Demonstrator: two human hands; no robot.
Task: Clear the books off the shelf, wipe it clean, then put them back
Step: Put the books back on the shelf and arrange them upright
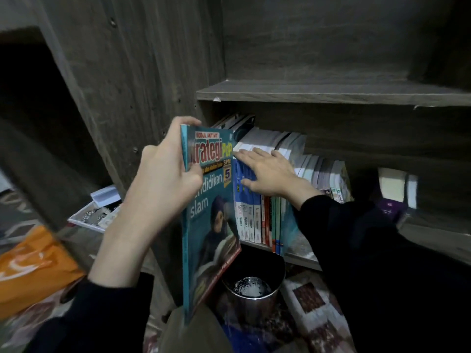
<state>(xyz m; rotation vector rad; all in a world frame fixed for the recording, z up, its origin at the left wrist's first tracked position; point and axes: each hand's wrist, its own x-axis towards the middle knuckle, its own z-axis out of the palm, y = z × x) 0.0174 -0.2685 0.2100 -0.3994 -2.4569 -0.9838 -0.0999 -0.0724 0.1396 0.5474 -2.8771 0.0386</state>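
Note:
My left hand [167, 174] grips a tall teal workbook [211, 225] near its top, holding it upright in front of the dark wooden shelf [331, 95]. A row of books [257, 220] stands on the lower board, spines toward me, with more books [323, 171] behind to the right. My right hand [267, 171] rests on the tops of the blue-spined books with its fingers spread out flat. Both forearms are in black sleeves. The workbook hides the left end of the row.
A shiny metal bin [252, 291] stands on the floor under the shelf. An orange bag [30, 266] lies at the left, with a white tray of small items [94, 215] behind it. A patterned rug [311, 309] covers the floor. A purple item [390, 207] sits at the right.

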